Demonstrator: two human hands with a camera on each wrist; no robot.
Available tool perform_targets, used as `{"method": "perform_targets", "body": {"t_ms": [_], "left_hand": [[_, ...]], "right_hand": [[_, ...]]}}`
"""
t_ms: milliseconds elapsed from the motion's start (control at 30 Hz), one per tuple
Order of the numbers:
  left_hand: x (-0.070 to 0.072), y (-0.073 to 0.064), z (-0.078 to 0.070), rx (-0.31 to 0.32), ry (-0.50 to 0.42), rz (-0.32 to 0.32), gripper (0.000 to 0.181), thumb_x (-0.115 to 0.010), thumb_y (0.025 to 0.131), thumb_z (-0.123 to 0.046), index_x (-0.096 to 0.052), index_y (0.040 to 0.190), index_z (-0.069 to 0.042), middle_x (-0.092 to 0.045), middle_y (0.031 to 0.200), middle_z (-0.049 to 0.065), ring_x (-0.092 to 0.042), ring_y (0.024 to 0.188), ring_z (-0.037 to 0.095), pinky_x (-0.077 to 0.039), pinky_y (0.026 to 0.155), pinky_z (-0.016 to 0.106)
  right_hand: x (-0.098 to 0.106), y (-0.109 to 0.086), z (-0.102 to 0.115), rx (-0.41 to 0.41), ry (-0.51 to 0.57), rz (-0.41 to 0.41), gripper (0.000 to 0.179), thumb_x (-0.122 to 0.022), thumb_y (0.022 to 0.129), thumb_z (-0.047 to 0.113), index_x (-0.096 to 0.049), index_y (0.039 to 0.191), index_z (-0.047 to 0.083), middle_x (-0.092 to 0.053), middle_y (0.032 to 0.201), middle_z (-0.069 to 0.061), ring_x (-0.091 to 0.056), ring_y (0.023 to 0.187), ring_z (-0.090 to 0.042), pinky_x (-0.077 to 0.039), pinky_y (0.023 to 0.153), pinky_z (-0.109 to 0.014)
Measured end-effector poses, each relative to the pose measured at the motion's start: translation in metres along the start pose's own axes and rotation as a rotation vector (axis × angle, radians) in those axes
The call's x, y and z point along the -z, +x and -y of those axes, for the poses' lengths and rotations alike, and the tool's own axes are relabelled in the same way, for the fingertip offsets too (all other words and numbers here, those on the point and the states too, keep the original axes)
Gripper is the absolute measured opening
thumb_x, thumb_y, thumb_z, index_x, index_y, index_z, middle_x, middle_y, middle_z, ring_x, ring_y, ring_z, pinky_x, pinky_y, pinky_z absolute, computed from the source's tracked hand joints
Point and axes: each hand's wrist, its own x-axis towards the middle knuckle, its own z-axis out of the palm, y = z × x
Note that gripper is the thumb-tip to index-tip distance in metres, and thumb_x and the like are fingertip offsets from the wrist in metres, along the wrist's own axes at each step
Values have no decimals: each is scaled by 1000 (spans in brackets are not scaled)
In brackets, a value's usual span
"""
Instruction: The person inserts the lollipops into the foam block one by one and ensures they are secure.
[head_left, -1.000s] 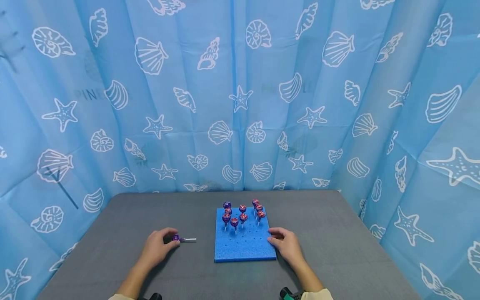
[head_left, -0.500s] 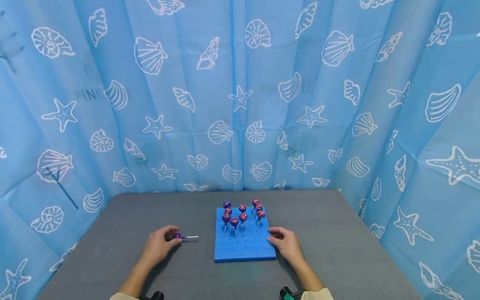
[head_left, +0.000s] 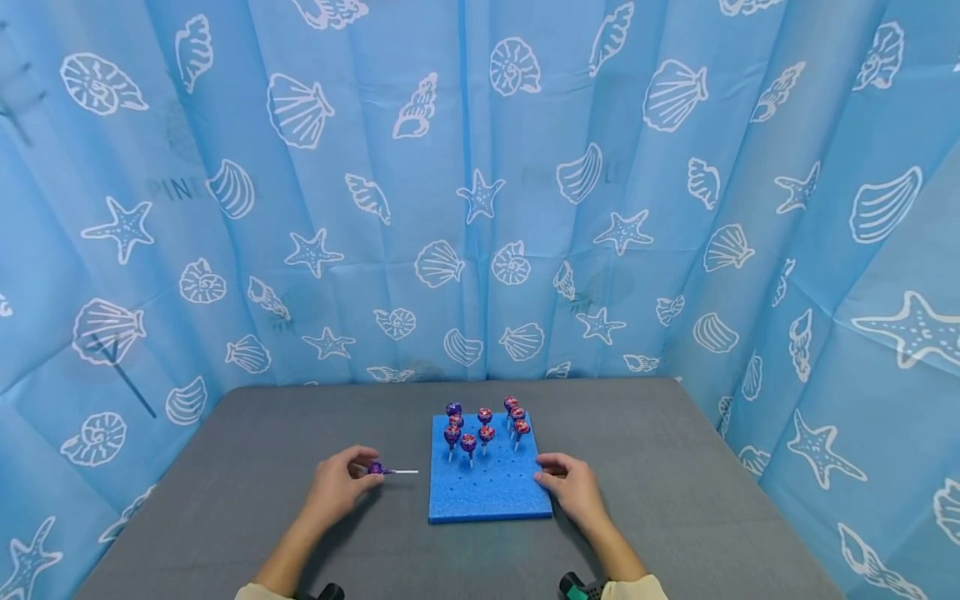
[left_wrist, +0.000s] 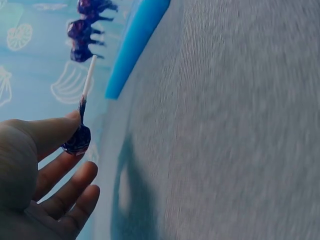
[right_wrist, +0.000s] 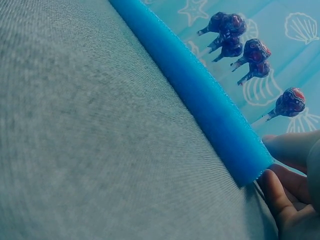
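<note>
A lollipop in a purple wrapper (head_left: pixel 377 469) is pinched at its head between the thumb and forefinger of my left hand (head_left: pixel 337 482). Its white stick (left_wrist: pixel 90 77) points right, toward the blue foam board (head_left: pixel 487 500); in the left wrist view the other fingers are spread loosely. Several lollipops (head_left: pixel 468 442) with purple and red wrappers stand upright in the board's back half, sticks down in it. My right hand (head_left: pixel 573 487) holds the board's right edge, with thumb and fingertips at the corner (right_wrist: pixel 260 172) in the right wrist view.
Rows of small holes (head_left: pixel 491 481) show in the board's front half. The board lies on a grey cloth-covered table (head_left: pixel 645 475). A blue curtain (head_left: pixel 480 208) with white shells and starfish hangs behind the table and along the sides.
My left hand has moved right with the lollipop, bringing the stick's tip close to the board's left edge. The right hand and the board have stayed in place.
</note>
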Motion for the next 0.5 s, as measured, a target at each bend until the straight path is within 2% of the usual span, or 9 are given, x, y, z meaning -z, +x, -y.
{"method": "perform_targets", "body": {"t_ms": [200,500], "left_hand": [[-10,0,-9,18,-51,26,30,-81,77,-8,-70,105,-8,-67,92,0,-62,77,12,-50,64,28],[-22,0,-17,-27,-89,35,29,-79,79,-5,-69,107,-7,-66,97,1,-60,75,12,-50,62,26]], "right_hand": [[0,1,1,-1,0,-1,21,-74,84,3,-71,105,3,-69,98,-6,-62,87,-19,-52,78,-36],[0,1,-1,-2,4,2,21,-73,84,3,-71,105,4,-69,97,-5,-63,88,-19,-52,78,-34]]}}
